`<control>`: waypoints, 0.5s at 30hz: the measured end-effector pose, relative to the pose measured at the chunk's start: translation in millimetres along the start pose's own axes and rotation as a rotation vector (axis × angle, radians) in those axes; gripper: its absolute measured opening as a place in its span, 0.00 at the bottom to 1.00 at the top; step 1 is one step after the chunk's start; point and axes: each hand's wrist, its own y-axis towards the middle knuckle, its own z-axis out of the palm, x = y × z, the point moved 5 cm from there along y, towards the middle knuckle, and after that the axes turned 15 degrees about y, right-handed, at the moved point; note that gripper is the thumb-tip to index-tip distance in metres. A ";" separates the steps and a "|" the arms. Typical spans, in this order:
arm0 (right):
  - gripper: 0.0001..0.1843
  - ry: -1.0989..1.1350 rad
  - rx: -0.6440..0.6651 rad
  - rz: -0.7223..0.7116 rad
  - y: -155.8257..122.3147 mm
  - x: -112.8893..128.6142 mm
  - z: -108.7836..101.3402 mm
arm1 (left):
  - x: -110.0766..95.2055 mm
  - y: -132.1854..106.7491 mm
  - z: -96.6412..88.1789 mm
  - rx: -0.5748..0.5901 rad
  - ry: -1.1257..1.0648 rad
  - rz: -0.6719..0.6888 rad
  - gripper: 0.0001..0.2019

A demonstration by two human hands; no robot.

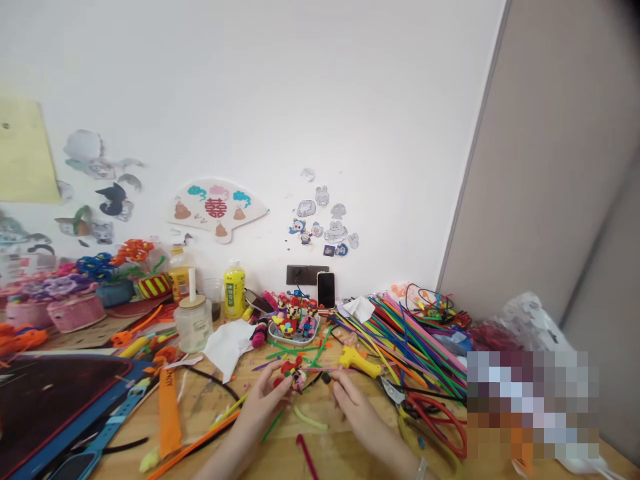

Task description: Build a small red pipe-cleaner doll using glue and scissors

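My left hand (263, 400) pinches a small red and pink pipe-cleaner figure (293, 375) just above the wooden table (340, 460). My right hand (353, 403) is closed on the end of a thin pink pipe cleaner (320, 369) that runs across to the figure. Both hands meet near the table's middle front. A yellow glue gun (359, 362) lies just beyond my right hand.
A heap of coloured pipe cleaners (410, 340) fans out at the right, with red-handled pliers (430, 417) in front. A tray of small figures (294, 325), a phone (326, 289), a yellow bottle (234, 291) and a glass jar (193, 324) stand behind. A dark mat (45, 393) lies left.
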 end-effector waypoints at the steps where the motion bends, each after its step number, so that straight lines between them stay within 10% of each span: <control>1: 0.22 0.045 -0.051 -0.001 0.9 -3.5 1.8 | -0.4 -0.9 1.6 0.007 0.001 0.008 0.27; 15: 0.17 0.152 -0.188 0.039 -0.7 -24.9 13.0 | -3.8 -13.2 19.9 0.117 0.039 0.048 0.23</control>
